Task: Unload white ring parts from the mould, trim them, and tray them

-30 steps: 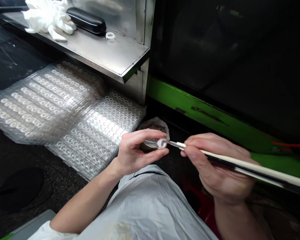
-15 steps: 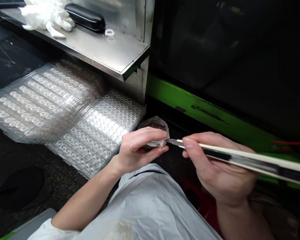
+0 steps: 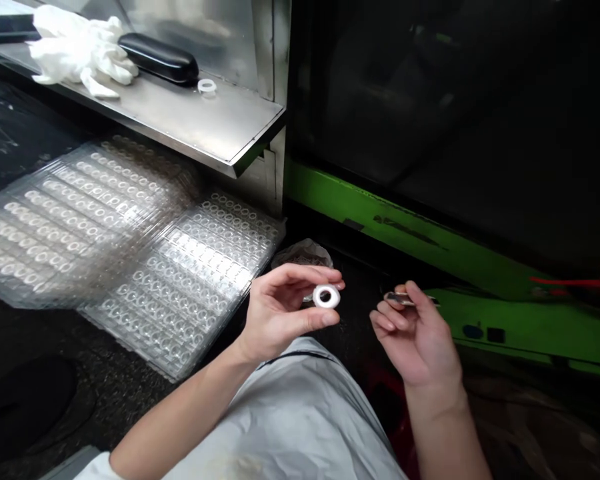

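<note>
Left hand [image 3: 285, 310] pinches a white ring [image 3: 327, 296] between thumb and fingertips.
Right hand [image 3: 415, 333], just right of it, curls loosely around a thin tool [image 3: 405, 298]; clear trays [image 3: 130, 240] lie far left, under a steel shelf [image 3: 195, 120].

My left hand [image 3: 280, 310] and right hand [image 3: 417, 337] bare, no gloves. Forearms bare too. Pale grey-white wrinkled garment [image 3: 290, 413] over my lap, bottom centre of frame, faint yellowish stain low down.
</note>
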`<state>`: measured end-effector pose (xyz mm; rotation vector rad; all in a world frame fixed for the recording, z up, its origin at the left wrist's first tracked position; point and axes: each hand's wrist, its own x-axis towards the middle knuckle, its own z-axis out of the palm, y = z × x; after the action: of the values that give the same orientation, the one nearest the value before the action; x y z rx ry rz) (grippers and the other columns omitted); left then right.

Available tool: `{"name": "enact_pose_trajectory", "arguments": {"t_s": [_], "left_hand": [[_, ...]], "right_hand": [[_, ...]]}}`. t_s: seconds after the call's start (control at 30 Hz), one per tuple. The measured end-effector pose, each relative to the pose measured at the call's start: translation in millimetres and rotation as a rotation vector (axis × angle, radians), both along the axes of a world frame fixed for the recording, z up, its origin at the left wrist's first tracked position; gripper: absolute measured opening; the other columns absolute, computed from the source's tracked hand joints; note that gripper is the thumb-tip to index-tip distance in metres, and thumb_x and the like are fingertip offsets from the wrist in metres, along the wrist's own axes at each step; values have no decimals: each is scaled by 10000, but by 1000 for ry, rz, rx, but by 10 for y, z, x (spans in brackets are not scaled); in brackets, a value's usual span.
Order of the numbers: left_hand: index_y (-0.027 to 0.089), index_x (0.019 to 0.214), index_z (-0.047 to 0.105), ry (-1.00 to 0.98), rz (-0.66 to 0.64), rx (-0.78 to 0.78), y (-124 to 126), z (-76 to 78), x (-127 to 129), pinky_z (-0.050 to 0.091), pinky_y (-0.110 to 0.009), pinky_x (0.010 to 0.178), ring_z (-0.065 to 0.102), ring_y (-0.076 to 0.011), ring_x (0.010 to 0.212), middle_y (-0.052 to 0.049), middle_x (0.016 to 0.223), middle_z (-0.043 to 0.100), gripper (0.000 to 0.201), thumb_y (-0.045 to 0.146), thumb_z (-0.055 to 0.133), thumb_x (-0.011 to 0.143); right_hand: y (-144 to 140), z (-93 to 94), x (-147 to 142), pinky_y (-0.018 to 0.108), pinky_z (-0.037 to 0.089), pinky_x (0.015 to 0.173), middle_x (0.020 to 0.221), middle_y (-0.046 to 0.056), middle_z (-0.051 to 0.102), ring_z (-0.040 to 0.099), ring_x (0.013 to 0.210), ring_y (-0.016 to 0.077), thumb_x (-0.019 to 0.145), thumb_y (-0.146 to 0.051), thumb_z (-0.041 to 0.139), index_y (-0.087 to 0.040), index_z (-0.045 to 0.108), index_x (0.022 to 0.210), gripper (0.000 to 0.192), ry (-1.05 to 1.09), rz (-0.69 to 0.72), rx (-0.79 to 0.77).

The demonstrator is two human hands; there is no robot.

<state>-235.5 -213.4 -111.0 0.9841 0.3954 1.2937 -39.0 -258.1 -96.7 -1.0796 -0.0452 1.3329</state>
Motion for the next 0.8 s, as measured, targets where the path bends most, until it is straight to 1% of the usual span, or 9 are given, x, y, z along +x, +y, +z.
{"name": "enact_pose_trajectory", "arguments": {"t_s": [0.1,0.2,0.3,0.37,0.47,0.53,0.6,0.7,0.8], "left_hand": [[162,1022,790,86,86,161,-11,136,41,639,-257,874,734,-186,980,-92,1043,763,441,52,960,630],[120,1021,778,164,141,328,-55,335,64,628,-310,863,718,-206,939,-102,978,747,440,115,982,632],[85,1025,751,179,116,445,-86,511,93,630,-351,857,730,-222,924,-119,994,765,415,161,966,677],[70,1018,743,180,86,465,-74,557,124,631,-359,875,735,-222,925,-125,1008,772,408,149,960,682],[78,1032,766,172,42,408,-22,503,176,616,-345,955,731,-225,995,-123,1036,773,434,121,971,652],[116,1047,790,159,15,318,13,421,202,613,-296,954,718,-211,1046,-110,1077,765,452,118,979,636],[157,1049,807,149,2,226,41,341,217,613,-254,920,713,-189,1045,-99,1110,755,451,109,977,634],[182,1043,819,132,42,183,74,256,216,610,-250,895,715,-180,995,-100,1097,756,447,125,982,631],[173,1048,817,141,124,249,94,206,189,602,-280,875,708,-195,965,-101,1011,763,451,163,989,632]], "right_hand": [[-83,-59,134,175,404,429,623,-95,570,422,414,20,642,-307,943,-169,604,699,370,-78,-26,94],[-156,-88,192,182,403,438,636,-85,570,411,414,22,651,-314,922,-168,619,715,343,-127,-40,125],[-229,-29,167,195,432,477,628,-68,543,426,432,35,781,-346,832,-170,619,720,283,-209,-15,162],[-253,62,118,207,451,504,630,-51,527,457,468,55,871,-349,746,-175,604,722,270,-272,49,244],[-199,222,23,233,467,553,582,-35,467,492,531,96,946,-381,634,-186,533,694,334,-314,229,446],[-111,310,-44,241,452,572,494,-43,363,481,528,112,978,-408,570,-192,427,647,420,-288,328,573],[-16,371,-111,251,427,566,429,-55,253,450,482,119,1010,-421,509,-195,332,628,477,-238,387,659],[101,411,-207,288,437,571,410,-73,208,399,410,119,1022,-421,492,-206,287,622,498,-183,432,725],[190,403,-295,316,469,598,427,-86,205,334,373,106,1020,-413,494,-210,272,623,498,-151,437,737]]}}
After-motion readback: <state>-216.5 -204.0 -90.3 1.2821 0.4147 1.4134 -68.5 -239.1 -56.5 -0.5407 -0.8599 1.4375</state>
